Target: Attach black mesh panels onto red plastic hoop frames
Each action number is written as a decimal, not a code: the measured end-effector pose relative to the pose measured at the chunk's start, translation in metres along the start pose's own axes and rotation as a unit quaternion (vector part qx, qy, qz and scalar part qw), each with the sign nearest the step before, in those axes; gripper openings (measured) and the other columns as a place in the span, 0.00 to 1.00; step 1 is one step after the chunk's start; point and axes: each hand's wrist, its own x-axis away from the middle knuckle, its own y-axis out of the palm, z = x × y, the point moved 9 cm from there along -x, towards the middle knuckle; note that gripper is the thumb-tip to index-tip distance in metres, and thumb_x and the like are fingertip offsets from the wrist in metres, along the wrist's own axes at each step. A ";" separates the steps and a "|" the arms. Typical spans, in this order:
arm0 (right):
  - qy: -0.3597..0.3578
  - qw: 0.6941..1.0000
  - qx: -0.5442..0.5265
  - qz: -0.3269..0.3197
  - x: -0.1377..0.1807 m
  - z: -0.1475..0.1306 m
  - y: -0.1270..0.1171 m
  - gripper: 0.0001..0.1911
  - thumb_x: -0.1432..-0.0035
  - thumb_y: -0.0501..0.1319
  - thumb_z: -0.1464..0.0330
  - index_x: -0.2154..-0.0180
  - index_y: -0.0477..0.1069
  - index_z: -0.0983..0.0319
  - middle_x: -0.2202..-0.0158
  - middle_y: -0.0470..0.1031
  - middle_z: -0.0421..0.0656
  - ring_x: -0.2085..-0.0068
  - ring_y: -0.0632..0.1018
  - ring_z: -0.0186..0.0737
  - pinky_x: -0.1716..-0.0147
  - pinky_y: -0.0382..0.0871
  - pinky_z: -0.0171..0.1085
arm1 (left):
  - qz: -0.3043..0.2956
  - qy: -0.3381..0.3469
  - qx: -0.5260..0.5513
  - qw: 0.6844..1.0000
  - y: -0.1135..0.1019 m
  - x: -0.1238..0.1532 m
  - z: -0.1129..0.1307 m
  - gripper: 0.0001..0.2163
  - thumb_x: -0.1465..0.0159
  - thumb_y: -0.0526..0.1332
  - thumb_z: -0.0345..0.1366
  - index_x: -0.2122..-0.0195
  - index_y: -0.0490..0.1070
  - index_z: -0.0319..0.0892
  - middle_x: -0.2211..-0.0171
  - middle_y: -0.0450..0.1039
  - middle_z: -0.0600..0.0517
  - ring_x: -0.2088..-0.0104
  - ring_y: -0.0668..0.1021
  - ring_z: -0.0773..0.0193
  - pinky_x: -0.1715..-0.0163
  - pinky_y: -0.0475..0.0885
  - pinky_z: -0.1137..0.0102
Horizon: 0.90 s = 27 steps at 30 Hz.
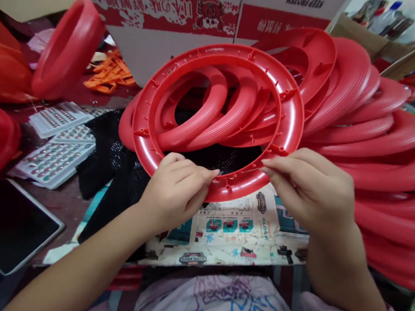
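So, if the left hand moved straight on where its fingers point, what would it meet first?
Most likely the right hand, which faces it along the lower rim of the red ring; depth is unclear.

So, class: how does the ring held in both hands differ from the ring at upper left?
The held ring faces the camera, showing ribs and pegs; upper-left ring is turned aside, looking smooth. The left hand and right hand grip the held ring; none touches the upper-left ring. Both are red plastic.
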 end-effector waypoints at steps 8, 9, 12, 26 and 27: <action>0.055 0.997 0.055 -0.023 -0.002 0.007 0.000 0.09 0.38 0.59 0.71 0.70 0.75 0.61 0.72 0.76 0.43 0.69 0.76 0.39 0.69 0.70 0.39 | -0.007 0.010 -0.011 1.000 0.001 -0.001 0.005 0.06 0.36 0.58 0.23 0.61 0.70 0.39 0.69 0.80 0.50 0.73 0.78 0.64 0.70 0.65 0.65; 0.062 0.996 0.061 -0.027 -0.002 0.008 0.000 0.09 0.39 0.59 0.70 0.71 0.75 0.61 0.73 0.76 0.43 0.70 0.76 0.39 0.69 0.69 0.38 | -0.005 0.011 -0.010 1.000 0.001 -0.002 0.005 0.06 0.36 0.58 0.23 0.61 0.70 0.39 0.69 0.80 0.50 0.73 0.78 0.64 0.70 0.65 0.65; 0.079 0.994 0.072 -0.037 -0.001 0.010 0.001 0.10 0.39 0.60 0.70 0.73 0.75 0.62 0.75 0.75 0.43 0.71 0.75 0.38 0.70 0.67 0.38 | -0.004 0.018 0.000 1.000 0.000 -0.003 0.007 0.07 0.38 0.58 0.23 0.61 0.71 0.37 0.69 0.79 0.48 0.73 0.78 0.63 0.70 0.65 0.64; 0.099 0.988 0.049 -0.108 0.005 0.009 0.006 0.08 0.40 0.63 0.66 0.71 0.76 0.61 0.75 0.76 0.38 0.72 0.74 0.35 0.73 0.60 0.35 | 0.001 -0.056 -0.029 0.998 -0.003 0.001 -0.008 0.09 0.36 0.62 0.38 0.72 0.67 0.43 0.78 0.74 0.55 0.79 0.74 0.65 0.72 0.65 0.62; 0.103 0.987 0.052 -0.108 0.005 0.009 0.006 0.08 0.40 0.63 0.66 0.71 0.76 0.61 0.75 0.76 0.38 0.72 0.74 0.34 0.73 0.59 0.36 | 0.003 -0.050 -0.028 0.998 -0.003 0.001 -0.008 0.09 0.36 0.62 0.37 0.72 0.67 0.43 0.79 0.74 0.55 0.79 0.74 0.65 0.72 0.65 0.62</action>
